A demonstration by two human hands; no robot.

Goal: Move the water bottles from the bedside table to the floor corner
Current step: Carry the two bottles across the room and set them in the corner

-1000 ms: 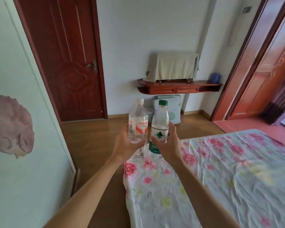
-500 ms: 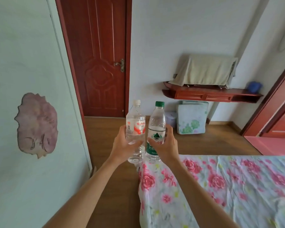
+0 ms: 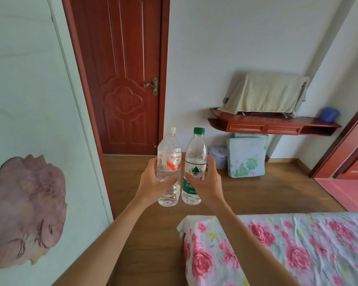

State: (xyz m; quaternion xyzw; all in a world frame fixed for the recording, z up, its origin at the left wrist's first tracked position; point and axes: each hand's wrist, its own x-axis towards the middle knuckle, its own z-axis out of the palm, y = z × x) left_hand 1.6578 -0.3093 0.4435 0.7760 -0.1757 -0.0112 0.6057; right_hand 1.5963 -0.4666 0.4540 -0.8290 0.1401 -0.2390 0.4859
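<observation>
Far left of the frame, a pale wall (image 3: 25,100) carries a pinkish patch (image 3: 27,209) at lower left; just right of it stands a closed red-brown door (image 3: 122,75) in the upper middle, brass handle (image 3: 152,86) on its right edge. Now to centre frame: the left hand (image 3: 153,182) is wrapped round the white-capped bottle (image 3: 169,162), thumb across the front below the red-and-white label, the bottle upright and clear of the wooden floor (image 3: 256,195); right beside it, nearly touching, the green-capped bottle (image 3: 195,162) stands upright in the right hand (image 3: 207,182), fingers curled behind, thumb pressed on the green label; both bottles are up in the air, held out in front at mid-frame, with the floor well beneath them. Moving right, a floral cushion (image 3: 246,155) leans against the far wall under a red wall shelf (image 3: 273,125); on the shelf, something draped in a beige cloth (image 3: 265,91), a blue object (image 3: 329,114) at the far end. Lower right, the bed (image 3: 298,250) with its rose-print sheet fills the corner.
</observation>
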